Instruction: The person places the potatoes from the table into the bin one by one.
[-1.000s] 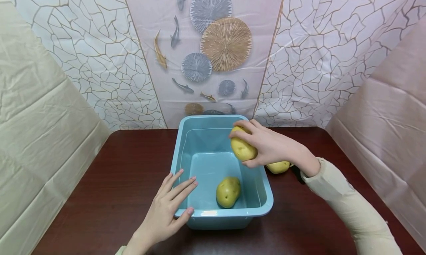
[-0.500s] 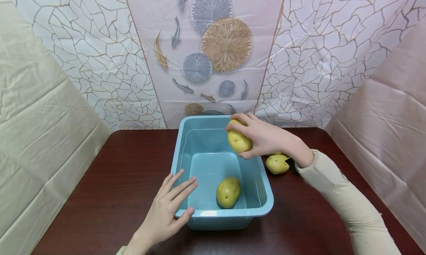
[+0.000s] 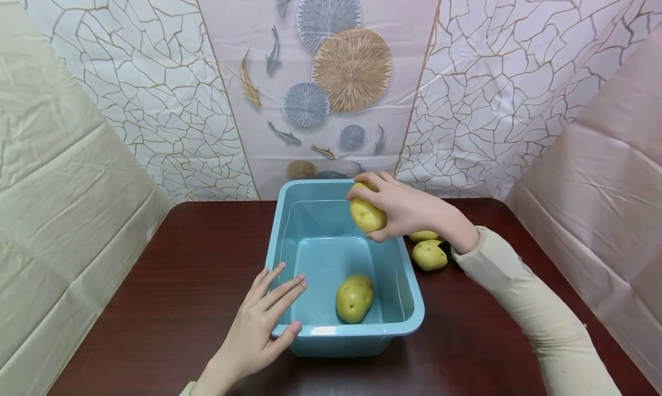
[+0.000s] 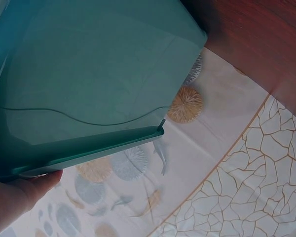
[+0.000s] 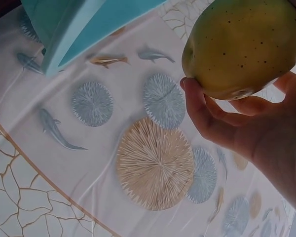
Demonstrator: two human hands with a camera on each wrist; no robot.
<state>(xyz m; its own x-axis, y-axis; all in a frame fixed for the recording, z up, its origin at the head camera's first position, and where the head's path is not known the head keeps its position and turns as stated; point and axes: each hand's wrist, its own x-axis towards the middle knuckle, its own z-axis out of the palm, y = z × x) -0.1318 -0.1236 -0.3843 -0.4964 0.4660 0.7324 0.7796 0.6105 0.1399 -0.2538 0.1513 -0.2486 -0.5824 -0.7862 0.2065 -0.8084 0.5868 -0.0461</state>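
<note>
Presently right hand [image 3: 404, 208] raised over tub [image 3: 320, 258]; clasping 1 potato [image 3: 368, 213]; left hand [image 3: 258, 321] spread wide at rim [image 3: 362, 329].

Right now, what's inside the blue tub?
One potato lies in the blue tub, near end, right of centre. The held potato and right grip cover part of its far right side; the left grip covers part of the near left corner. Anything behind them can't be seen.

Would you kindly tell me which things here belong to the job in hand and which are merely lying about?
Apparently in the job:
held potato, in the right hand
blue basin, left hand on its rim
inner potato
two outside potatoes, probably

Just surroundings:
patterned backdrop
side cloths
table
</note>
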